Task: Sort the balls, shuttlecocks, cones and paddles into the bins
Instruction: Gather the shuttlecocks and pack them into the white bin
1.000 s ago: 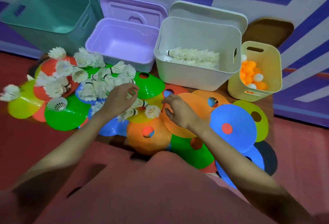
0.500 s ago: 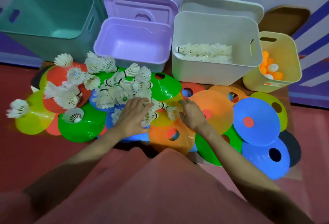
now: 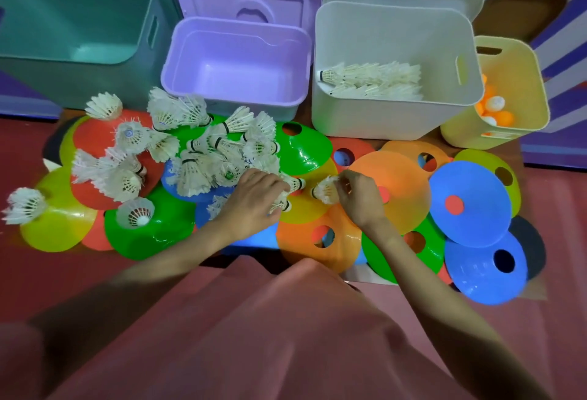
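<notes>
Left hand [image 3: 254,199] grips a couple of white feathered shuttlecocks [image 3: 287,194] atop the yellow plastic disc cone [image 3: 301,212]; right hand [image 3: 357,194] pinches another [image 3: 325,190] by its skirt. Hold lightly near the corks, don't crush feathers. Probably both loads go in the white plastic bin [image 3: 390,120], laid alongside those already there.

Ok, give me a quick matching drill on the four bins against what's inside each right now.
Bins:
1. teal bin
2. purple bin
3. white bin
4. yellow bin

Contents:
A. orange and white balls
B. shuttlecocks
C. nothing visible, with a purple lid behind
D. nothing visible, far left

Pairs: 1-D, 2-C, 3-B, 4-A
</notes>
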The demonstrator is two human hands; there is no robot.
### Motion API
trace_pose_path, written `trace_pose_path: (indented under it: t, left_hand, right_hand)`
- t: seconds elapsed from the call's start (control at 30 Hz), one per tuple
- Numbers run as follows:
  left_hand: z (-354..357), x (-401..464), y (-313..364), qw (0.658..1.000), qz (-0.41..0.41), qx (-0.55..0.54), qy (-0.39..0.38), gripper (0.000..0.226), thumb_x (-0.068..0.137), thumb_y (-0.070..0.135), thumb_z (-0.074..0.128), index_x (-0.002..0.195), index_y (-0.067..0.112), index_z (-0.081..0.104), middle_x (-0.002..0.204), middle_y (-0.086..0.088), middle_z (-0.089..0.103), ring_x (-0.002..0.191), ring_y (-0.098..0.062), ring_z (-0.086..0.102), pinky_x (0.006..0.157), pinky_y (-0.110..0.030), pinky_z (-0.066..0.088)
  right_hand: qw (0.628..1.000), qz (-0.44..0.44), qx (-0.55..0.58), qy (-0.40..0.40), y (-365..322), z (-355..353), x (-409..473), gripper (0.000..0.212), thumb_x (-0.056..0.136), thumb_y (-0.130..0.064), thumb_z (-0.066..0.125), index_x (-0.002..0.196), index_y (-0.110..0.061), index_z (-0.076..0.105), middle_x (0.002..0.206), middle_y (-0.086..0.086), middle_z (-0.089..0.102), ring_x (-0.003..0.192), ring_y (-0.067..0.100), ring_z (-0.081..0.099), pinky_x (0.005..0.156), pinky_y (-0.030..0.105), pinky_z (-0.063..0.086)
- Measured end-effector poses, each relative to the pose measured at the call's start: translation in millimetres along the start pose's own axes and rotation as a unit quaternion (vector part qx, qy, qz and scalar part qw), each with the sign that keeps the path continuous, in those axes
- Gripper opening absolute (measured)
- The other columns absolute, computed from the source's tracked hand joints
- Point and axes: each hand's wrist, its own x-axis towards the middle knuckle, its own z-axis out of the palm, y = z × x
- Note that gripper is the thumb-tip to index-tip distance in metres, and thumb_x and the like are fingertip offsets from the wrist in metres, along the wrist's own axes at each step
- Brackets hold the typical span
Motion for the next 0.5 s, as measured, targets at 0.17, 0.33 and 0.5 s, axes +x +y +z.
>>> trace_pose_path:
  t: [0.17, 0.33, 0.5]
  left_hand:
    - [-3.8, 5.4, 4.4, 0.996, -0.047, -0.071, -0.035, 0.05, 0.086, 0.025, 0.067, 0.13, 0.01, 0.05, 0.126, -0.005, 0.053, 0.114, -0.022, 0.049, 0.098, -0.034, 0.037]
    - [-0.5, -0.2, -5.8, 0.994, 0.021, 0.018, -0.106, 0.067, 0.07, 0.027, 0.082, 0.125, 0.006, 0.051, 0.125, -0.012, 0.055, 0.116, -0.028, 0.052, 0.102, -0.043, 0.041]
    - [-1.7, -4.7, -20.7, 0.987, 0.07, 0.075, -0.122, 0.062, 0.066, 0.001, 0.073, 0.123, 0.005, 0.052, 0.125, -0.013, 0.055, 0.117, -0.028, 0.05, 0.105, -0.038, 0.03]
  right_hand:
    - [0.998, 0.003, 0.041, 0.037, 0.5, -16.1, -11.0, 0.016, 0.092, -0.016, 0.055, 0.087, -0.002, 0.062, 0.077, 0.013, 0.067, 0.067, 0.027, 0.06, 0.057, 0.037, 0.045]
    - [0.999, 0.003, 0.039, 0.032, 3.4, -17.1, -22.2, 0.016, 0.093, -0.018, 0.054, 0.09, -0.005, 0.064, 0.084, 0.011, 0.069, 0.071, 0.025, 0.063, 0.059, 0.036, 0.048]
    - [0.998, -0.009, 0.049, 0.041, -3.2, -18.3, -27.1, 0.017, 0.093, -0.018, 0.054, 0.087, -0.005, 0.063, 0.079, 0.01, 0.068, 0.064, 0.019, 0.057, 0.056, 0.035, 0.045]
